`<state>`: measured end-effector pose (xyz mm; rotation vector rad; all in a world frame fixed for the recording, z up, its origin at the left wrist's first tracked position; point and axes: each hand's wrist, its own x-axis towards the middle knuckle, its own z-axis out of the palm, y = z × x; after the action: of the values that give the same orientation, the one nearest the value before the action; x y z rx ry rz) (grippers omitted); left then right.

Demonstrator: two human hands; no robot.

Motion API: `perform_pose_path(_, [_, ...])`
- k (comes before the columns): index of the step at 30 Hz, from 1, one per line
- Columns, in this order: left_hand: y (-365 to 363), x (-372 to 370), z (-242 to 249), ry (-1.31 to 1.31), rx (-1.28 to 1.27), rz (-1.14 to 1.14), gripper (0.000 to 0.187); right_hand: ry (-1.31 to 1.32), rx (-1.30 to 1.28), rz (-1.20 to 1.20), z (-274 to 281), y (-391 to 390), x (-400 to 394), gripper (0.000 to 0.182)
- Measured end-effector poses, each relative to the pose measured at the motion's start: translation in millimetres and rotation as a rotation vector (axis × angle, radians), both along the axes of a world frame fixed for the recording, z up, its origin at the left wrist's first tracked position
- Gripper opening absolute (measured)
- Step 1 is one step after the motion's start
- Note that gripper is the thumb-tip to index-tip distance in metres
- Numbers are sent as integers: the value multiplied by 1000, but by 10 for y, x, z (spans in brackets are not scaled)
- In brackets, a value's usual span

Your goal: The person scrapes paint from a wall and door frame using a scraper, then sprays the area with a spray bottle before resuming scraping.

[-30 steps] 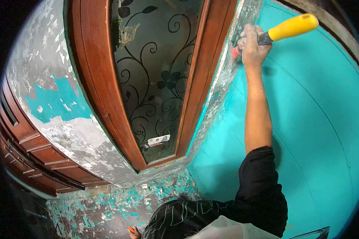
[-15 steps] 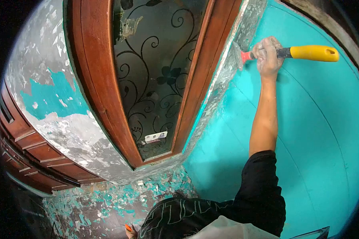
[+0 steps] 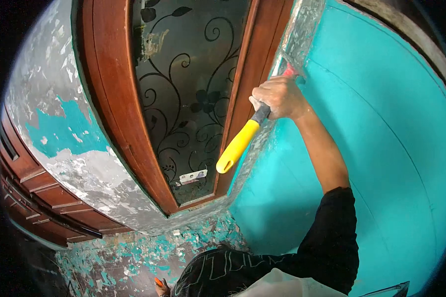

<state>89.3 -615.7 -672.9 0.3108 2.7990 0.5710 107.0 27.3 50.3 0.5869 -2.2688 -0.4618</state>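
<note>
My right hand (image 3: pixel 281 98) is closed round the neck of a scraper with a yellow handle (image 3: pixel 238 146). The handle slants down to the left, across the edge of the wooden frame. Its red collar (image 3: pixel 289 70) and blurred blade lie against the grey scraped strip (image 3: pixel 302 37) between the frame and the turquoise wall (image 3: pixel 371 99). Low in the view, my left hand (image 3: pixel 162 288) holds a small orange object (image 3: pixel 158 282), mostly hidden, beside the dark shirt.
A brown wooden window frame (image 3: pixel 109 74) surrounds patterned glass (image 3: pixel 183 99) bearing a white sticker (image 3: pixel 193 175). Left of it stands a peeling grey wall (image 3: pixel 89 163). Paint flakes (image 3: pixel 148 252) cover the surface below. Brown panelled wood (image 3: pixel 44 185) is at far left.
My right hand has moved left and down. The scraper has swung round, its yellow handle from pointing right to pointing down-left, and its blade now meets the strip at a different angle.
</note>
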Motion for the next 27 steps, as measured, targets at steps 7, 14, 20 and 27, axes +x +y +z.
perform_pose_path(7, [-7,31,48,-110,31,21,54,-231,-86,-163,-449,136,154,15])
perform_pose_path(14, [-7,-46,-6,161,-39,-60,60,-95,5,-182,-130,60,260,17])
perform_pose_path(20, [524,-189,1142,-386,36,193,61,-175,95,-181,-12,123,-20,18])
perform_pose_path(27, [274,-44,598,-540,565,284,66,-524,130,-353,-457,5,40,24])
